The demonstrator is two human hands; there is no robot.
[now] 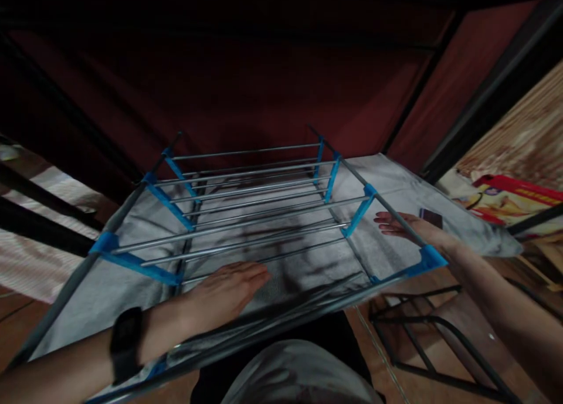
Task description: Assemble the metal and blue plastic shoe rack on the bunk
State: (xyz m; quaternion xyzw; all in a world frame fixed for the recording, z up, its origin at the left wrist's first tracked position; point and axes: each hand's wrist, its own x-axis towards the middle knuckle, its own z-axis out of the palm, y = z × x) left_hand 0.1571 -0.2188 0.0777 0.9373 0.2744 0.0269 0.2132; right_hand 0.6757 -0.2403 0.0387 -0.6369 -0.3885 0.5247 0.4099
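A shoe-rack-like frame point(259, 216) of thin grey metal tubes and blue plastic connectors lies on a grey cloth point(281, 275). My left hand point(233, 289), a black watch point(126, 339) on its wrist, reaches over the near left part of the frame. Its fingers are stretched out, with nothing seen in them; whether they touch a tube I cannot tell. At the right side rail point(396, 213), my right hand point(398, 223) has its fingers extended leftward, partly behind that rail. It appears empty. A blue corner connector point(426, 262) sits close to my right forearm.
Dark red panels point(264, 93) with black posts rise behind the cloth. A small dark object point(431, 217) lies beyond my right hand. At the right is a red and yellow box point(514, 199). A dark metal stool-like frame point(435, 339) stands on the tiled floor.
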